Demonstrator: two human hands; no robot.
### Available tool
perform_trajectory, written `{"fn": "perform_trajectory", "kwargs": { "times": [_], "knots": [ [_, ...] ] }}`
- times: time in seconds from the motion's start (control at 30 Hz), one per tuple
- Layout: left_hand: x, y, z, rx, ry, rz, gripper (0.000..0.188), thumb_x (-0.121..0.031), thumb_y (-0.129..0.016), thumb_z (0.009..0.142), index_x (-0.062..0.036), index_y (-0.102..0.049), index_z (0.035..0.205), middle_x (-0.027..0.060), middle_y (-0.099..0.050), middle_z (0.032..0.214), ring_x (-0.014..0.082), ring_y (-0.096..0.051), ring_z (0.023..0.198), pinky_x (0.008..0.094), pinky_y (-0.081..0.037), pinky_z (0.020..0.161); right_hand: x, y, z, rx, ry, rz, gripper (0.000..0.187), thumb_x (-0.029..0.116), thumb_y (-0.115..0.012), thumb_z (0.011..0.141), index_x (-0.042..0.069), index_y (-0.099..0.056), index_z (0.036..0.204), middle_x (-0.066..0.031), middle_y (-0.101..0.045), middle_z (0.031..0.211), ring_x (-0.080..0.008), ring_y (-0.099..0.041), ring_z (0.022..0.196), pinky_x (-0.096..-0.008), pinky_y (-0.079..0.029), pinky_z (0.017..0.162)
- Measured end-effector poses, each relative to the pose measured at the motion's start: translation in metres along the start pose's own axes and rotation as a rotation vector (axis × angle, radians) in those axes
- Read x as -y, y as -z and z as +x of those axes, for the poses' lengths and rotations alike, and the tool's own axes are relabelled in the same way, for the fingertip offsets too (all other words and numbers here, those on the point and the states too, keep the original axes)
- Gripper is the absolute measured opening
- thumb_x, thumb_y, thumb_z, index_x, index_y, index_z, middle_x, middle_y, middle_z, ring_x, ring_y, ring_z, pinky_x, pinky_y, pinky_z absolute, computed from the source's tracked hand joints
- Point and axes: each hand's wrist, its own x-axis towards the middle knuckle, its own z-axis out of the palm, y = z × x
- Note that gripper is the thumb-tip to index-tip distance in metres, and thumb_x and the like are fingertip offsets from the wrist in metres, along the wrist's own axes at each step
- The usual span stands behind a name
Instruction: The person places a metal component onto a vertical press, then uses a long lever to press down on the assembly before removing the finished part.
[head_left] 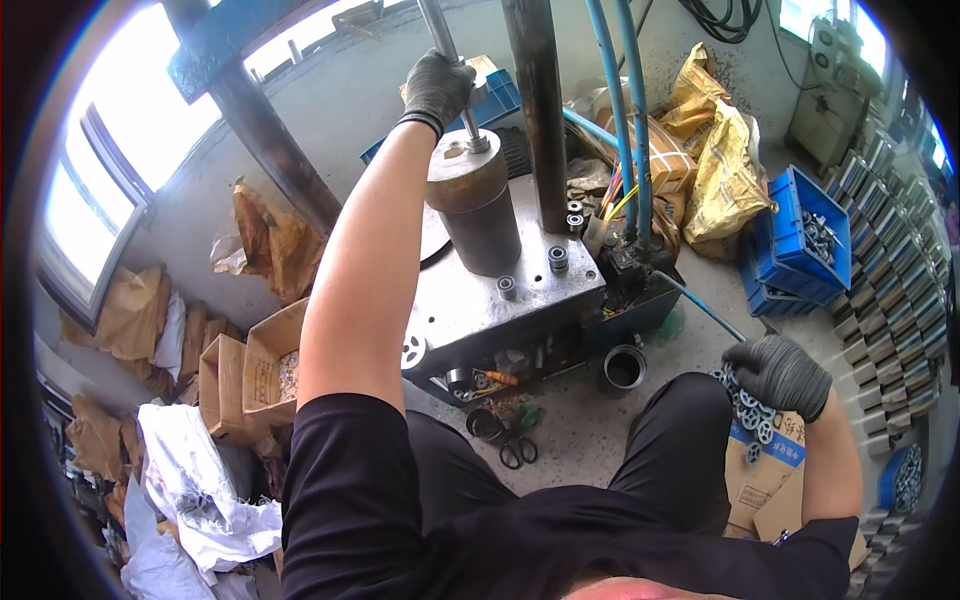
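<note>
My left hand, in a dark grey glove, is wrapped round an upright metal rod. The rod's lower end stands on top of a thick steel cylinder with a wider, lighter cap. That cylinder rests on the metal plate of a press. Two small round metal parts, one dark and one grey, sit on the plate near its front edge. Out to the right, my gloved right hand is closed round the end of a blue lever, which slopes up to a greasy block beside the press.
A dark press column and blue hoses rise behind the plate. On the floor are a hollow cylinder and scissors. Blue crates and stacked metal tubes stand right; cardboard boxes and white sacks lie left.
</note>
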Motion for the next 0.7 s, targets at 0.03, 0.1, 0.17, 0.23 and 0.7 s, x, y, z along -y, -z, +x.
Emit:
{"fn": "perform_trajectory", "kwargs": {
  "times": [0.03,0.1,0.17,0.23,0.7],
  "knots": [
    [-0.0001,-0.0001,0.0,-0.001,-0.002,-0.004,0.037,-0.025,-0.069,0.087,0.0021,-0.072,0.112,0.0215,-0.078,0.093,0.0346,-0.078,0.089,0.0427,-0.062,0.085,-0.0006,-0.0015,-0.0038,0.175,-0.053,-0.092,0.03,0.021,-0.066,0.089,0.005,-0.077,0.111,-0.0207,-0.075,0.097,-0.0384,-0.073,0.092,-0.0461,-0.059,0.085],
    [0.0,-0.0005,0.0003,-0.014,-0.01,0.001,0.036,-0.025,-0.069,0.087,0.0012,-0.073,0.111,0.0215,-0.078,0.093,0.035,-0.078,0.089,0.0428,-0.062,0.085,-0.0024,-0.003,-0.0069,0.217,-0.044,-0.069,0.03,0.024,-0.066,0.09,0.005,-0.077,0.11,-0.0204,-0.075,0.096,-0.0384,-0.073,0.092,-0.0458,-0.059,0.084],
    [0.0005,-0.0006,0.0015,-0.012,-0.01,0.012,0.036,-0.025,-0.069,0.088,0.0007,-0.073,0.112,0.0214,-0.078,0.094,0.0352,-0.078,0.09,0.0431,-0.062,0.085,-0.004,-0.0024,-0.0064,0.171,-0.048,-0.062,0.03,0.024,-0.066,0.09,0.005,-0.077,0.11,-0.0204,-0.075,0.096,-0.0387,-0.073,0.092,-0.0462,-0.058,0.084],
    [0.002,-0.0013,0.0014,-0.001,-0.001,0.029,0.035,-0.026,-0.069,0.088,0.0001,-0.073,0.112,0.0214,-0.078,0.095,0.0354,-0.077,0.091,0.0434,-0.062,0.086,-0.0049,-0.0015,-0.0037,0.12,-0.067,-0.013,0.03,0.024,-0.066,0.09,0.005,-0.077,0.111,-0.0201,-0.075,0.096,-0.0388,-0.073,0.091,-0.0462,-0.058,0.084],
    [-0.0039,0.0022,-0.0009,0.025,0.044,0.048,0.035,-0.029,-0.07,0.089,-0.0026,-0.075,0.112,0.0207,-0.079,0.095,0.0358,-0.078,0.095,0.0441,-0.061,0.089,-0.0026,-0.0034,-0.0035,0.005,-0.057,-0.037,0.028,0.022,-0.067,0.091,0.004,-0.077,0.109,-0.0203,-0.076,0.091,-0.0388,-0.074,0.088,-0.0456,-0.059,0.083]
  ]
}}
